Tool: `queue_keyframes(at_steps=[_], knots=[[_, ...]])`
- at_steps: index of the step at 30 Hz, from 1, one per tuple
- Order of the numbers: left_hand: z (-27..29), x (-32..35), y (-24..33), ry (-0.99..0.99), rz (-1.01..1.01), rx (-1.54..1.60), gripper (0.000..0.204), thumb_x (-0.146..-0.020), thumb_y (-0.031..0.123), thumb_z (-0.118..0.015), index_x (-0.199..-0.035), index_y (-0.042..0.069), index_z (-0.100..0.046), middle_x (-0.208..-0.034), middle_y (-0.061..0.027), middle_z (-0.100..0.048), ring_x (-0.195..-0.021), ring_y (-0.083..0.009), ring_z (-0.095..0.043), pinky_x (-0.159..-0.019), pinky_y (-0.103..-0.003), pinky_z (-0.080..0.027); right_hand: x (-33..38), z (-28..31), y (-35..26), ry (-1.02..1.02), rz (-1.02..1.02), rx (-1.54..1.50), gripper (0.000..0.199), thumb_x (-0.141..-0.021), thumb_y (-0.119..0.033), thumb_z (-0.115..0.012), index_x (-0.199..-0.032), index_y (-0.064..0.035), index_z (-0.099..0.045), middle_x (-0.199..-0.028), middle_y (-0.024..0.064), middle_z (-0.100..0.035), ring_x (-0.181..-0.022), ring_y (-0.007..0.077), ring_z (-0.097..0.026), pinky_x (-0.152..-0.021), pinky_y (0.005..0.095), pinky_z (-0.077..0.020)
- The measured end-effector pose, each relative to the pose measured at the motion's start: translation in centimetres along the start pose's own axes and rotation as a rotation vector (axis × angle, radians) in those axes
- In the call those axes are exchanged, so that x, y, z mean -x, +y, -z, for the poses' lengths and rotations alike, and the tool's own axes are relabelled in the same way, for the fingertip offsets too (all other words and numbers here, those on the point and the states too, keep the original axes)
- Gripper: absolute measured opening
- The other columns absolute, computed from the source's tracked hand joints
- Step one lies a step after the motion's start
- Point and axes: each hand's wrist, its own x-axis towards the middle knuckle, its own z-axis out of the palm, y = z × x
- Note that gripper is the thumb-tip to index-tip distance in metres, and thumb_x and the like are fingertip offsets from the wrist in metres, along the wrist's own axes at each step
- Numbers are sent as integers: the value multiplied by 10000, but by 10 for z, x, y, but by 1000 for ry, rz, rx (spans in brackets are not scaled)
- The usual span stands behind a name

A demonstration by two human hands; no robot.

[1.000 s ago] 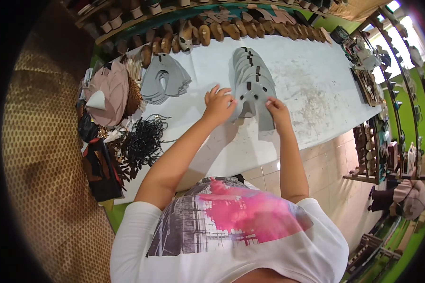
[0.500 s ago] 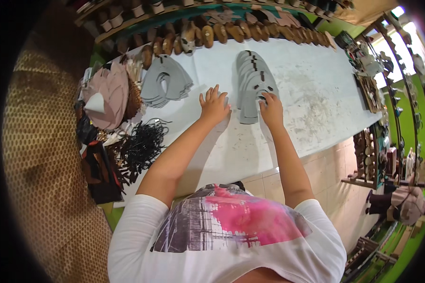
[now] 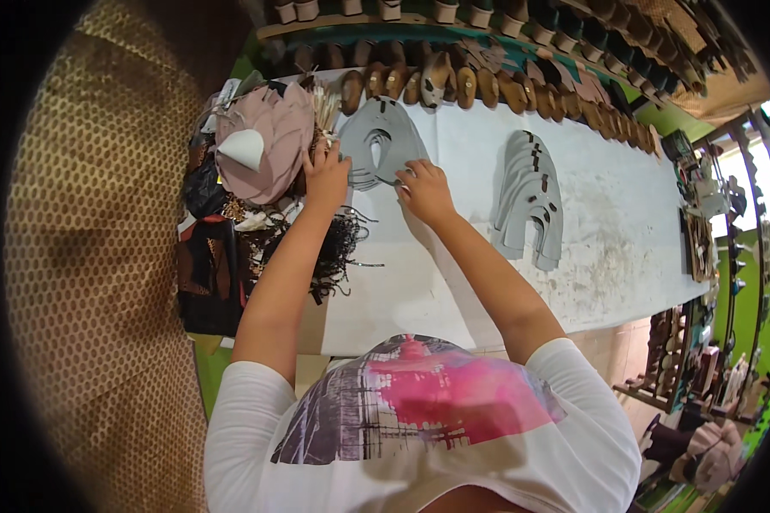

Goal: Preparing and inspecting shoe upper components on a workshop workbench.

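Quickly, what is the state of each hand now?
Left hand: open, fingers spread at the left edge of the grey cut pieces.
Right hand: fingers curled on the same stack; firm grip cannot be told.

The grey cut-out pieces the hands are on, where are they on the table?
In the head view, the grey cut-out pieces lie at the table's far left, under both hands, beside a pink pile, just before the row of brown shoe forms.

Shoe workshop: wooden lasts [image 3: 479, 85] in rows, cut grey uppers [image 3: 529, 201] on worktable [image 3: 624, 248].
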Motion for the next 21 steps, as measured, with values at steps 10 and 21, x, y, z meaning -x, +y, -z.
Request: queue_keyframes(at_steps=[10, 21], knots=[[14, -25, -29, -100, -213, -103, 50, -685, 146, -638, -665, 157, -683, -1158, -50, -566, -1259, -287, -333, -1009, -631, -136, -21, -18, 7, -85, 159, 266, 123, -707, -173, -618, -824, -138, -638, -991, 23, -582, -1006, 224, -511, -894, 422, -375], [-3, -36, -43, -83, -337, -102, 115, -654, 176, -688, -761, 132, -685, -1196, -4, -538, -1272, -262, -314, -1001, -639, -137, -36, -9, 21, -67, 95, -11, 136, -694, -131, -617, -817, -131, -675, -872, 20, -650, -825, 204, -610, -694, 350, -485]])
